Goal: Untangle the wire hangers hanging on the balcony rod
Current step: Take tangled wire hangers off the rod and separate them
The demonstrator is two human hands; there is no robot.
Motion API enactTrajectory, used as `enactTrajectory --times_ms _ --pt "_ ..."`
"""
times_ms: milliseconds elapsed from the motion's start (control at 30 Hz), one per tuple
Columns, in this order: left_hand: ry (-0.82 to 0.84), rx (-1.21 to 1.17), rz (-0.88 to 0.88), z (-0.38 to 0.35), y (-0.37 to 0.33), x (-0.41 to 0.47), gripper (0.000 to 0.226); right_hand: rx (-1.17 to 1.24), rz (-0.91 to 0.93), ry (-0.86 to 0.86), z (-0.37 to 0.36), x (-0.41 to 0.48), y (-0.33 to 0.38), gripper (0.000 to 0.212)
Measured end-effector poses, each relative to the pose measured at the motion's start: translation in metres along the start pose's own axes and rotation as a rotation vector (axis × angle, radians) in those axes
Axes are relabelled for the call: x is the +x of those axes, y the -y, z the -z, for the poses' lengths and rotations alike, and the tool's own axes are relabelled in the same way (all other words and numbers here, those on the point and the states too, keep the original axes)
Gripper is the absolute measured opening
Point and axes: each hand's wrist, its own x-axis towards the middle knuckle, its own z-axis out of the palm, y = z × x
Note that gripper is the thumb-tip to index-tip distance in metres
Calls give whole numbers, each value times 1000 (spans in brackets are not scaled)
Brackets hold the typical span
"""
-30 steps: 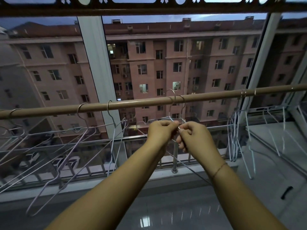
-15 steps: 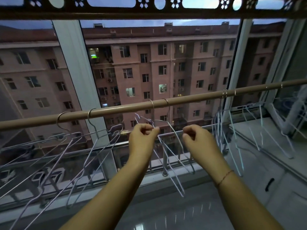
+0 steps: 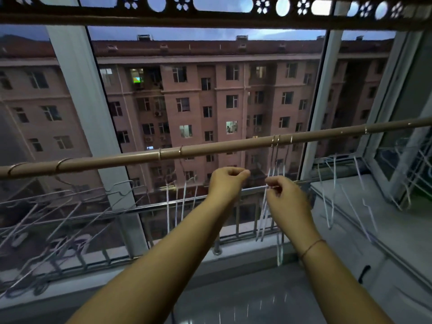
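Both hands [image 3: 257, 190] now rightward along rod [image 3: 233, 146].

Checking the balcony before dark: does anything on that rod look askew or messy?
Yes. The wire hangers at the left splay sideways and cross one another rather than hanging straight from the rod. A tighter cluster bunches by the right hand.

The wire hangers [image 3: 268, 206] blur into streaks — whether the right hand's fingers [image 3: 272, 183] pinch one is perhaps unclear.
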Motion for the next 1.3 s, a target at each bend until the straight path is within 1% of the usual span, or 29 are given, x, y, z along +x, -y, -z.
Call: enactTrajectory --times_ms 133,233,333,400,500,633,733,800,867,967,1067,1200,1300 --pt "41 23 126 -29 4 20 15 7 69 95 14 12 -18 23" --pt "81 72 148 -43 3 26 25 -2 91 163 21 17 -27 23" --pt "95 95 168 -55 4 27 23 -3 109 200 22 20 -31 23" --pt "69 53 179 -60 6 28 20 2 119 224 23 21 -30 20" --pt "-12 -35 169 -61 7 32 15 2 123 240 23 21 -26 19" --pt "-168 -121 234 -50 -4 44 21 -10 103 256 17 23 -12 24" --pt "-265 -215 277 -40 -6 50 20 -51 114 258 8 22 0 23" --pt "-285 -214 302 -34 -1 50 18 -101 151 252 2 20 4 26" --pt "-261 -219 333 -28 8 46 14 -119 169 262 -2 16 5 31" --pt "-215 -272 376 -21 24 38 15 -150 194 306 -5 7 0 26" --pt "-186 -85 356 -13 34 23 17 -191 185 359 -5 1 -6 23" --pt "-57 93 249 -3 47 -1 22 -234 177 355 0 2 -14 23" --pt "-55 177 211 4 64 -15 26 -234 142 406 1 4 -18 35"
